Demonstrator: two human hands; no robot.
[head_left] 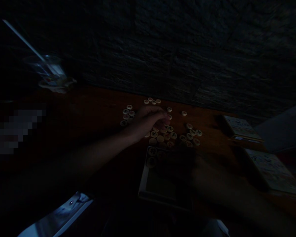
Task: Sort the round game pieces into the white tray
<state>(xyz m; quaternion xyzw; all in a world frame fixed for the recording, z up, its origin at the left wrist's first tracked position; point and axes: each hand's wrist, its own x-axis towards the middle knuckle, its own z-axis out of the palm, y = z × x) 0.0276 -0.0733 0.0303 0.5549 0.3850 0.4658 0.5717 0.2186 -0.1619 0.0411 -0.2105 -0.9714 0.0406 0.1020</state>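
Round wooden Chinese chess pieces (173, 135) with red or dark characters lie scattered on a dim wooden table; a few show blank faces. My left hand (148, 119) reaches over the middle of the pieces, its fingers curled in and closed. Whatever may be in those fingers is hidden. Nearer to me stands a shallow open box (143, 181) with a pale edge, and several pieces (152, 151) lie in its far left corner. My right hand (181, 166) is over the box's right side, in deep shadow; its fingers cannot be made out.
Two flat printed boxes (243, 126) (273, 169) lie at the right. A clear cup (48, 70) with a straw stands at the back left. Behind the table (98, 98) rises a dark stone wall (150, 59). A pale printed item (61, 214) is at the lower left.
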